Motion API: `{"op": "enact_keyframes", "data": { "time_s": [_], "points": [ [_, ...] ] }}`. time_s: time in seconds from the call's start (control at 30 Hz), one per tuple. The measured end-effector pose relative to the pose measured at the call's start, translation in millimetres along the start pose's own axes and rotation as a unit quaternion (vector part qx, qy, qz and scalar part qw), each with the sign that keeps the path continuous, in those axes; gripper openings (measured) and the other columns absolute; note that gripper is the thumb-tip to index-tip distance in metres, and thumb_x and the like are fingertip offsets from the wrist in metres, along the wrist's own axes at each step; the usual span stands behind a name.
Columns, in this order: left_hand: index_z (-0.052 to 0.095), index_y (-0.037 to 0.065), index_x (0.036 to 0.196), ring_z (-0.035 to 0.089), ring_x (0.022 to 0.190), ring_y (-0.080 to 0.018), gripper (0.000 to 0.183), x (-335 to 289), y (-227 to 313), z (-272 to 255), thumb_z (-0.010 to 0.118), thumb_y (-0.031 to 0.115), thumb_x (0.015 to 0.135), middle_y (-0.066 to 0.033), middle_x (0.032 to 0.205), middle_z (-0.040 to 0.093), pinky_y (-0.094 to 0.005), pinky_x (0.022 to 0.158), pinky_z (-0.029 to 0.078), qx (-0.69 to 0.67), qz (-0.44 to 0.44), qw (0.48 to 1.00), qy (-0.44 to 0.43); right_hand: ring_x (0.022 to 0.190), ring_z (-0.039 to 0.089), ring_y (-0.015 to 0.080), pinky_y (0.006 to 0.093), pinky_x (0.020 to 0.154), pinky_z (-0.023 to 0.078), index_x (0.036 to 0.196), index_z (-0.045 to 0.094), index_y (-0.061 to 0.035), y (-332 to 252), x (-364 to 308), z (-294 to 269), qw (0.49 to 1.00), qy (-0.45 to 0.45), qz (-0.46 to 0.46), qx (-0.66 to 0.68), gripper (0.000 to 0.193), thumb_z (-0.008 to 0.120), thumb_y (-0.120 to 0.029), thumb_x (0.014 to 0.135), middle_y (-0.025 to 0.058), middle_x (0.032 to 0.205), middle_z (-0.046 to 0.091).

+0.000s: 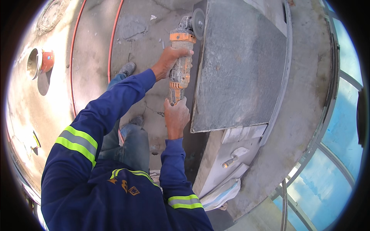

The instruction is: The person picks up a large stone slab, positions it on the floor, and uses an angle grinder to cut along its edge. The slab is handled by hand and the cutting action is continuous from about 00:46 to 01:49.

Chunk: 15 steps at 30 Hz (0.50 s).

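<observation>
An orange and grey angle grinder (180, 71), coated in dust, is held lengthwise between my two hands. My left hand (169, 59) wraps round its body just behind the orange collar. Lower down, my right hand (177, 117) is closed round the rear handle. The grinder's round disc (198, 24) stands on edge at the upper left edge of a large grey stone slab (241, 73); whether it touches the slab I cannot tell. The slab lies flat on a pale block-like support (210, 161).
A trowel (231, 159) and a white sack (221, 194) lie by the slab's near end. Red hoses (72, 57) run along the concrete floor at left, beside an orange-red bucket (47, 61) on its side. Blue-covered window panels (327, 169) stand at right.
</observation>
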<state>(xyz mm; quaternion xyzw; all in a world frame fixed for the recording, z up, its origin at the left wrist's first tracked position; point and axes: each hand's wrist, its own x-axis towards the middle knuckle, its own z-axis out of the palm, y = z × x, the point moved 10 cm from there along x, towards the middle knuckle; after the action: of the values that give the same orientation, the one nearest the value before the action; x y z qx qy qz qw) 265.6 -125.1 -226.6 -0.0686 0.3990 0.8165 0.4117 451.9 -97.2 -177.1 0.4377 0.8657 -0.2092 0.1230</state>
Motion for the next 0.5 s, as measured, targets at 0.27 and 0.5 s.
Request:
{"op": "enact_keyframes", "data": {
  "time_s": [0.27,0.5],
  "points": [
    [0.061,0.001,0.109,0.072,0.072,-0.0216,0.038,12.8,-4.5,-4.4,0.077,0.024,0.084,-0.0103,0.088,0.068,-0.036,0.061,0.061,0.016,-0.006,1.0,-0.009,0.085,0.069,0.0491,0.0561,0.078,0.054,0.102,0.059,0.0016,-4.5,5.4,-2.5,1.0,-0.003,0.006,0.009,0.045,0.072,-0.037,0.084,0.029,0.086,0.07],
    [0.062,0.0,0.107,0.07,0.068,-0.0203,0.04,15.8,-0.3,0.0,0.08,0.025,0.081,-0.01,0.085,0.067,-0.0352,0.06,0.06,0.013,-0.002,1.0,-0.003,0.085,0.069,0.0494,0.0559,0.078,0.054,0.101,0.059,0.0021,-7.2,8.7,-5.0,1.0,0.002,0.004,0.01,0.044,0.071,-0.036,0.083,0.0292,0.086,0.07]
  ]
}}
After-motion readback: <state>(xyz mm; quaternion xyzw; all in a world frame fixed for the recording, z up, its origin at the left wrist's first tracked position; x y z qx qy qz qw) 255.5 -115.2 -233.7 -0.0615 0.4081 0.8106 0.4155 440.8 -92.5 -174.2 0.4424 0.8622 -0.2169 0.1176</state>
